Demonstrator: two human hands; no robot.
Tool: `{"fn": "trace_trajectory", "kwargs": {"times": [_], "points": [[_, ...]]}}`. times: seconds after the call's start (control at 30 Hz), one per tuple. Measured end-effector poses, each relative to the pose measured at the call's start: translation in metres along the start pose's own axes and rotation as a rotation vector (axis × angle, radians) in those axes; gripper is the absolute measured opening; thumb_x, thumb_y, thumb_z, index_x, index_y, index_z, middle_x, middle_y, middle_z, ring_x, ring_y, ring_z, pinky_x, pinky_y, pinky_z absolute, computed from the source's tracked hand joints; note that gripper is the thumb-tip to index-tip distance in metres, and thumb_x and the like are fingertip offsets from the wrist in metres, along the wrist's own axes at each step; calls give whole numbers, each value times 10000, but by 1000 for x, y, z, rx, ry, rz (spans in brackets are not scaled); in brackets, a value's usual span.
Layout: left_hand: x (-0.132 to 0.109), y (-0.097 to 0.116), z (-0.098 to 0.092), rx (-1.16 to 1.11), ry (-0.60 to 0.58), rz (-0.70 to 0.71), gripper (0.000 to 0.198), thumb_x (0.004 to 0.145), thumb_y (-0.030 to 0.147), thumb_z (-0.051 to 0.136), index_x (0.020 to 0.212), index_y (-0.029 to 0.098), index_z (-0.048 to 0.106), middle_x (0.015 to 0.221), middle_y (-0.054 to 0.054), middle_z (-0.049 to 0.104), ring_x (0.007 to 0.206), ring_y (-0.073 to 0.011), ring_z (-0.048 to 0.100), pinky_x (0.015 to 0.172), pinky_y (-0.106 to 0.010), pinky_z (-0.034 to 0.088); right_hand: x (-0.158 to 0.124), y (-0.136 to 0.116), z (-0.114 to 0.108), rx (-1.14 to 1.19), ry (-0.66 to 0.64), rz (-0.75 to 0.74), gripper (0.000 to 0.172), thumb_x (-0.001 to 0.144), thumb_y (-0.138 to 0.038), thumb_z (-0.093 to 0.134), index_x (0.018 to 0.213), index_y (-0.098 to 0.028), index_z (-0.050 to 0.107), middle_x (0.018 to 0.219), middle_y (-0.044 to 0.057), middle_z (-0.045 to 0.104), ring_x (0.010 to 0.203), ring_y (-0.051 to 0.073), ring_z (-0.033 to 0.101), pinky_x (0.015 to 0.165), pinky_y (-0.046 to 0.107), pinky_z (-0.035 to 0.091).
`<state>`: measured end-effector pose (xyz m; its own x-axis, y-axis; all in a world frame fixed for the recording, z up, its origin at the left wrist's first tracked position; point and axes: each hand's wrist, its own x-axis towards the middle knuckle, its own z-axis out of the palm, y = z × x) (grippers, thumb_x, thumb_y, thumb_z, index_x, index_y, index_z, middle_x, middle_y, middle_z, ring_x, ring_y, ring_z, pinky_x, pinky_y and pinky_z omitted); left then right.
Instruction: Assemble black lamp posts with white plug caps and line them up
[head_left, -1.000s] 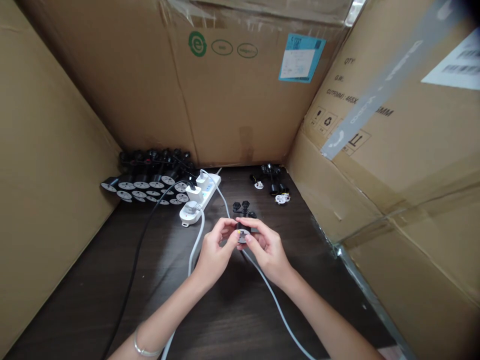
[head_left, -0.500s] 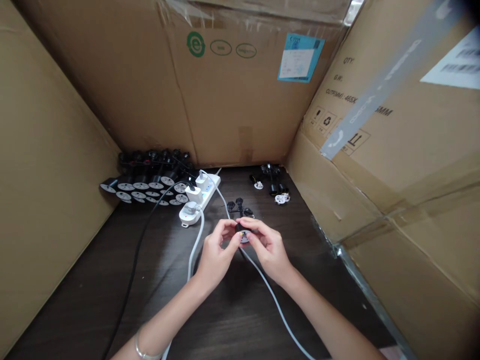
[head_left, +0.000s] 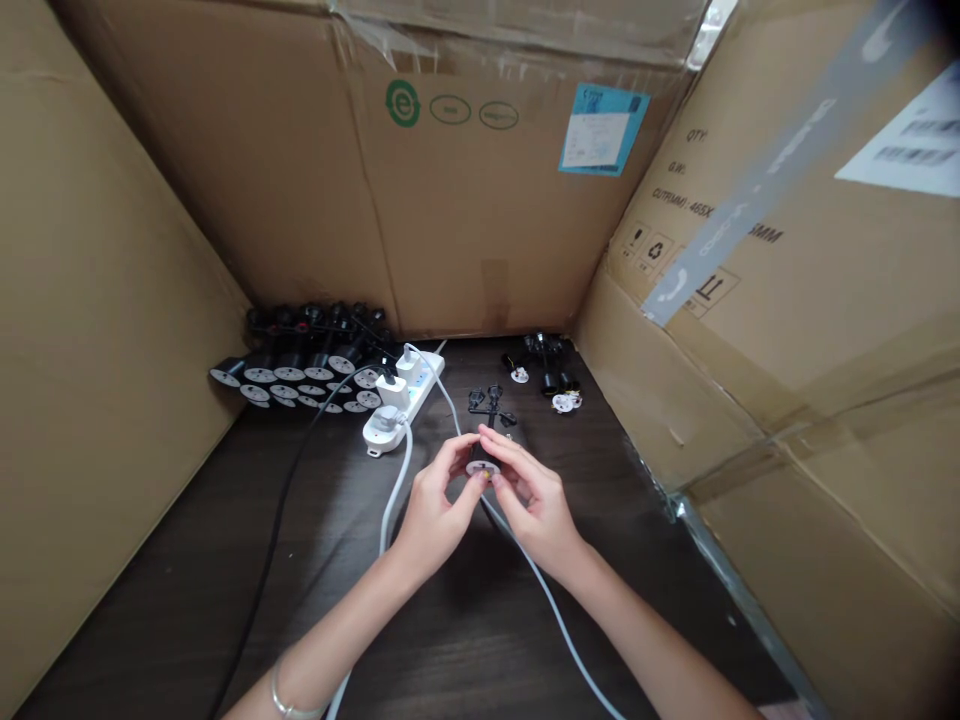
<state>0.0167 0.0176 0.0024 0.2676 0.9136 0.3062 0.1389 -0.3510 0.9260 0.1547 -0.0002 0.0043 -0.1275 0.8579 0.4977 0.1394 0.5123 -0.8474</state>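
Observation:
Both my hands meet over the dark tabletop, pinching a small round plug [head_left: 482,468] with a pale face and black body. My left hand [head_left: 439,512] holds its left side, and my right hand [head_left: 536,510] holds it from the right. Just beyond my fingertips lies a black branched plug piece [head_left: 489,404], apparently joined to the held plug, though my fingers hide any link. A grey cable [head_left: 525,560] runs beneath my right wrist and appears to come from under my hands.
A white power strip [head_left: 405,396] with white plugs stands at the back. Several black round-faced plugs [head_left: 300,366] are heaped at back left, and more [head_left: 547,372] lie at back right. A black cable [head_left: 274,540] trails forward. Cardboard walls [head_left: 465,190] surround the table.
The round plug's pale face shows more now, as my fingers have shifted on it. The whole scene sits slightly differently in view, as my head has moved a little.

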Motion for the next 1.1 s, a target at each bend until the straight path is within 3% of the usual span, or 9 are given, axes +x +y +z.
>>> {"fn": "trace_trajectory", "kwargs": {"times": [0.33,0.57,0.77,0.97,1.1], "points": [[-4,4,-3,107,-2,-12,258,841,203,499,1099,207,496,946,-11,584,861,-120,562,769,-224,465,-5,-3,6,12,84,24,400,834,-54,448,1175,-236,553,1259,42,500,1146,173,496,964,314,454],[-2,4,-2,-12,-62,-22,280,873,239,464,1152,219,456,1049,-29,559,938,-129,563,801,-236,473,-4,-3,4,2,100,-4,414,839,-57,448,1195,-246,545,1250,42,506,1171,187,470,991,339,430],[-2,6,-1,-11,-51,-41,237,909,269,388,1116,185,466,970,-38,577,778,-109,578,693,-216,477,-4,-2,5,127,81,56,360,866,-127,452,1196,-236,544,1256,66,491,1087,207,535,773,292,566],[-5,6,-1,78,-38,-33,230,900,279,400,1091,180,481,971,-50,587,832,-137,586,740,-243,473,-4,-7,7,112,135,90,308,858,-151,481,1131,-230,601,1161,65,567,827,167,643,614,256,599],[-7,5,2,85,-19,-40,230,892,289,413,1068,166,495,936,-56,597,817,-147,593,720,-251,479,-4,-11,7,17,203,68,279,843,-153,499,1067,-226,648,1096,57,609,869,192,645,573,241,600]]}}
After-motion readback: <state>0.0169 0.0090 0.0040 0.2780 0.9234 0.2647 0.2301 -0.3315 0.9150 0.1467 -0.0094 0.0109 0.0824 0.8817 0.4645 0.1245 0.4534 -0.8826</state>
